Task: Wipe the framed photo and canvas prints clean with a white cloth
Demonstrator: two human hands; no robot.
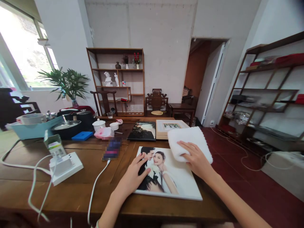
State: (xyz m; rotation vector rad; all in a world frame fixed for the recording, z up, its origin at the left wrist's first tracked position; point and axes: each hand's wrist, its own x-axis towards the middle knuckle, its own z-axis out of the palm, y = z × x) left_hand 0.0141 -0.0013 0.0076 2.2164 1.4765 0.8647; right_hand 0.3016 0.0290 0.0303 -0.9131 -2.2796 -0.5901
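Note:
A large photo panel (187,186) with a picture of a couple lies flat near the front edge of the wooden table (99,199). My left hand (136,174) rests on its left side, fingers spread over the picture. At the panel's upper right, my right hand (196,158) has hold of a folded white towel (192,139). The fingers lie over the towel's lower left part, and the towel covers that corner of the panel. Behind the panel are a dark photo album (142,130) and a framed picture in a pale wooden box (163,136).
At the left stand a white power strip (67,169) with cables, a small opened box (54,142), a blue box (82,136) and a lidded pot (67,128). A white charging cable (93,186) runs to a blurred-out phone (112,148). White cups (99,125) stand further back.

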